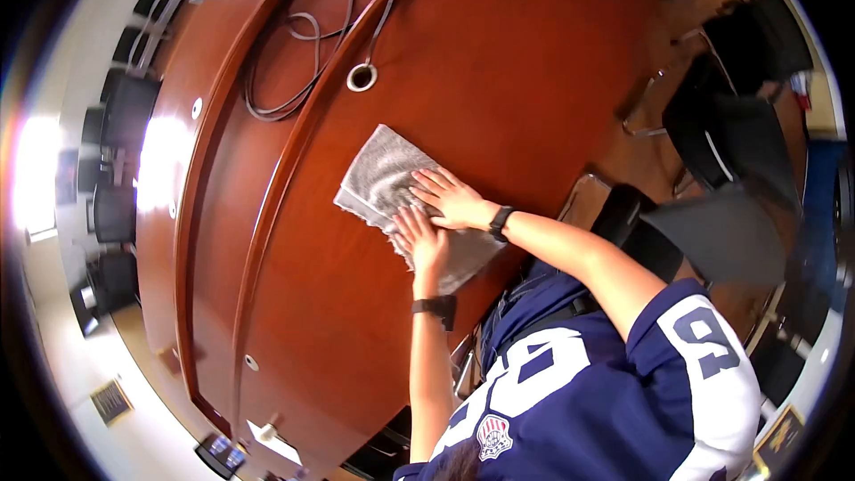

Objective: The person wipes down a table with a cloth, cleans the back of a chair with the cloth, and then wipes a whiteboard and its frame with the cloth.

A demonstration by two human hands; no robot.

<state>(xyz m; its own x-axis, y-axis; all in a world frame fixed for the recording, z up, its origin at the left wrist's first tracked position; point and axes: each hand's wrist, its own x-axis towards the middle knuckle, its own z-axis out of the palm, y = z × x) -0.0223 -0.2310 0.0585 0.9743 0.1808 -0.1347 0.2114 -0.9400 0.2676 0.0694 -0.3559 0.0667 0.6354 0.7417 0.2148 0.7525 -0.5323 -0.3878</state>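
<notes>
A grey cloth (385,165) lies spread on the reddish-brown wooden table (517,62), its near part slightly wrinkled. My left hand (422,243) rests flat on the cloth near its left edge, fingers extended and apart. Just above and to the right, my right hand (452,200) also presses flat on the cloth with its fingers spread. The two hands are very close together at the thumbs. Each wrist wears a dark band.
Grey cables (312,80) lie in the table's recessed strip at the upper left. A round cable hole (362,77) sits beyond the cloth. Black chairs (712,125) stand along the right side, and more chairs (116,214) line the far left. A white sheet (274,442) is at the lower left.
</notes>
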